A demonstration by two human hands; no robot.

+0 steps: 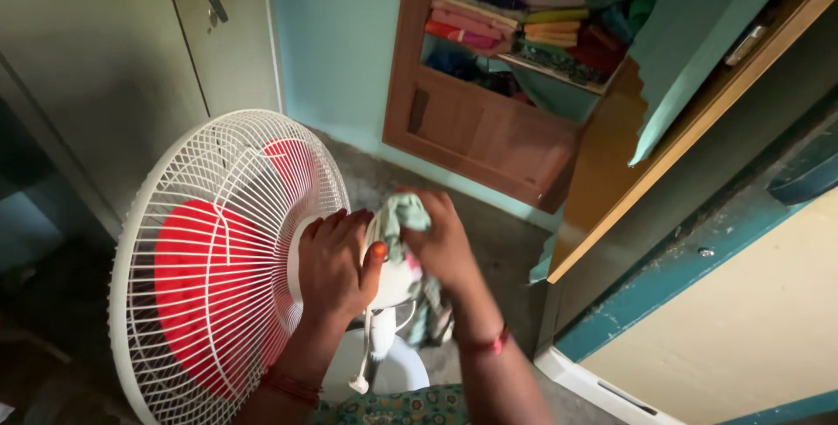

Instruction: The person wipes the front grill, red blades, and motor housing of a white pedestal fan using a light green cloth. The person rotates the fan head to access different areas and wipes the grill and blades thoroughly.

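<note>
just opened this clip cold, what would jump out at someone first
A white pedestal fan with bright red blades fills the lower left. Behind its grille, the left hand rests on the motor housing while the right hand presses a pale green cloth against it. Upper centre, an open wooden cupboard shows stacked folded fabrics.

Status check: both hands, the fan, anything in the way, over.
Left hand flat on the fan motor housing. Right hand presses a pale green cloth on it. Pull cord dangles below; nothing blocks the hands.
</note>
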